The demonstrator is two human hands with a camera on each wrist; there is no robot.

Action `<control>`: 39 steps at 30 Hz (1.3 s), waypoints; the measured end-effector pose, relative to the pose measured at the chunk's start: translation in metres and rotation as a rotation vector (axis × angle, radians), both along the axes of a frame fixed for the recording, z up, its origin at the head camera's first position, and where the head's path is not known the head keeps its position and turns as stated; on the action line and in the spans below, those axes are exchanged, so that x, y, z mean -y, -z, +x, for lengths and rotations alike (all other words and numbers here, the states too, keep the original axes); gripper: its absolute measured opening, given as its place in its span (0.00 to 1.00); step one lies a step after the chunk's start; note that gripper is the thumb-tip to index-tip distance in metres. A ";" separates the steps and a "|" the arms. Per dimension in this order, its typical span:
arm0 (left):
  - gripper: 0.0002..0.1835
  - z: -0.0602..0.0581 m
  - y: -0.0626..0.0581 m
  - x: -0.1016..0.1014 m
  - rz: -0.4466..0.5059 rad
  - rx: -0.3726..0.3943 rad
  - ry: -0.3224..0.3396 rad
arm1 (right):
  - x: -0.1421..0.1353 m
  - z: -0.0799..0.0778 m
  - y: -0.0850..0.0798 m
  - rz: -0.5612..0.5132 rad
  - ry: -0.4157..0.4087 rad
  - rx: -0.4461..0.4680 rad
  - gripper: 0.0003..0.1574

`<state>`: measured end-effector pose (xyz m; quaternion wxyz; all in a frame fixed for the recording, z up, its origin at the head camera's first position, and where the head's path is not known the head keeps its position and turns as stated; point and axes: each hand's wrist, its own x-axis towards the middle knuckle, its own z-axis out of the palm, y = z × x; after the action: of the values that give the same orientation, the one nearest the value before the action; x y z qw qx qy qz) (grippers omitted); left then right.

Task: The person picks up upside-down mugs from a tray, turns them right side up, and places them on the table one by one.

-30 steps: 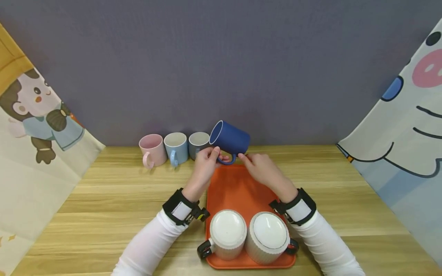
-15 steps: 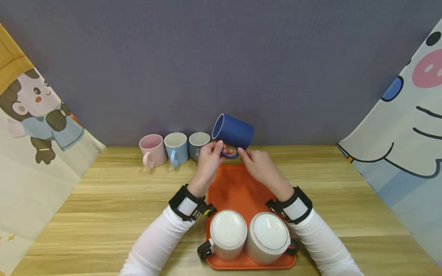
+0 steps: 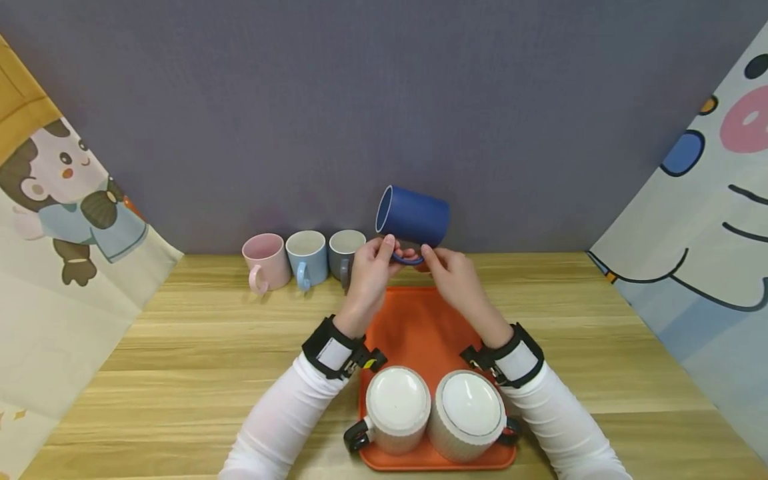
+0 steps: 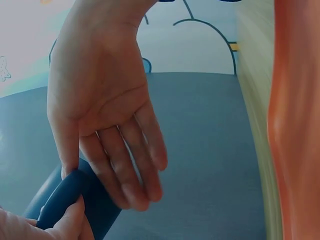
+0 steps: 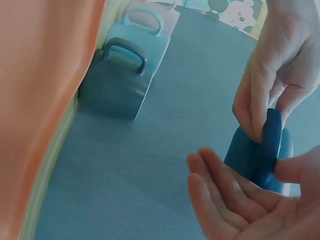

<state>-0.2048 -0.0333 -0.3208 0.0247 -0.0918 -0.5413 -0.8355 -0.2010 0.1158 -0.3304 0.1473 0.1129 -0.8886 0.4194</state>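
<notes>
A dark blue mug [image 3: 415, 217] is held up on its side above the back of the orange tray [image 3: 420, 320], its white-edged mouth toward the left. Its loop handle [image 5: 270, 145] points down toward the person. My left hand [image 3: 371, 273] pinches the mouth end of that handle between thumb and fingers. At the base end, my right hand [image 3: 459, 283] has its thumb on the handle, with the other fingers [image 4: 127, 165] stretched out straight behind. Two pale ribbed mugs, the left one [image 3: 398, 407] and the right one [image 3: 470, 413], stand upside down on the tray's front, black handles outward.
Along the grey back wall stand a pink mug [image 3: 266, 263], a light blue mug [image 3: 307, 257] and a grey mug [image 3: 346, 248], all upright, side by side. Printed cartoon cloths hang at the left and right of the wooden table [image 3: 198, 373].
The blue mug has risen and shifted right, tipping closer to level. Both hands have moved up with it. The row of mugs and the two pale mugs have stayed in place.
</notes>
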 end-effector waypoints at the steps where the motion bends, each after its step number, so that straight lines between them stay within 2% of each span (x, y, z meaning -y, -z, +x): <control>1: 0.13 0.000 -0.001 -0.001 0.006 -0.005 0.003 | -0.001 -0.001 0.000 -0.038 -0.010 0.002 0.31; 7: 0.12 0.001 -0.002 -0.005 0.055 -0.011 0.020 | -0.001 -0.002 -0.003 -0.376 -0.103 0.090 0.28; 10: 0.13 0.001 -0.002 -0.006 0.058 -0.021 0.036 | -0.001 0.000 -0.005 -0.505 -0.111 0.133 0.27; 13: 0.12 0.001 0.000 -0.007 0.050 -0.029 0.050 | -0.002 0.001 -0.006 -0.574 -0.100 0.168 0.26; 17: 0.13 0.001 0.002 -0.006 0.010 -0.039 0.030 | -0.002 0.001 -0.006 -0.651 -0.098 0.224 0.26; 24: 0.15 -0.001 0.004 -0.005 -0.156 -0.111 -0.071 | -0.001 0.003 -0.007 -0.800 -0.121 0.248 0.28; 27: 0.14 -0.002 0.005 -0.005 -0.212 -0.145 -0.107 | -0.002 0.003 -0.007 -0.843 -0.138 0.250 0.25; 33: 0.14 -0.003 0.006 -0.005 -0.240 -0.176 -0.126 | -0.003 0.001 -0.008 -0.935 -0.257 0.283 0.12; 39: 0.15 -0.003 0.007 -0.005 -0.228 -0.118 -0.096 | -0.003 0.001 -0.009 -1.069 -0.368 0.337 0.12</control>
<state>-0.2078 -0.0285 -0.3276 0.0858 -0.1171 -0.6341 -0.7595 -0.2002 0.1183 -0.3217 -0.0345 0.1070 -0.5308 0.8400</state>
